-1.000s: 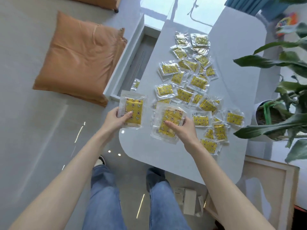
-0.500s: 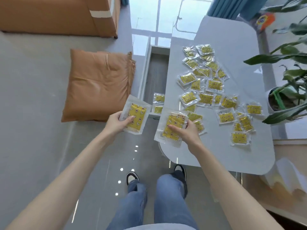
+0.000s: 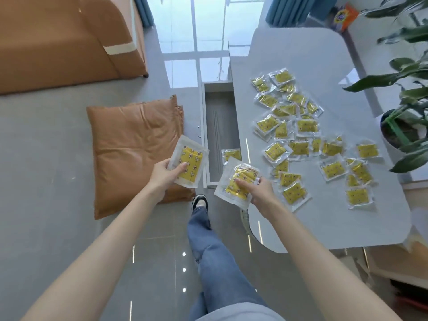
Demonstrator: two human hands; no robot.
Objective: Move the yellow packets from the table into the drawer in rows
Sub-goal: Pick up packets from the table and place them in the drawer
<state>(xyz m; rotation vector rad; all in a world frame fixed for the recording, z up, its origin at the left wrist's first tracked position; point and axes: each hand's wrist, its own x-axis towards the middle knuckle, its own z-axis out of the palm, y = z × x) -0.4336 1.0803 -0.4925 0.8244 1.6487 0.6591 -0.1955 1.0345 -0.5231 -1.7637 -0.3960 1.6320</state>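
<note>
My left hand grips a yellow packet in clear wrap, held just left of the open grey drawer. A second yellow packet is in my right hand, over the drawer's near right corner by the table edge. Inside the drawer lies one yellow packet, partly hidden behind the packet in my right hand. Several more yellow packets are scattered over the grey table.
An orange cushion lies on the floor left of the drawer, and an orange sofa stands at the back left. A potted plant leans over the table's right side. My legs and shoe are below the drawer.
I have stepped left, away from the table. Both hands have carried their packets off the table edge toward the drawer, which now shows along its whole length.
</note>
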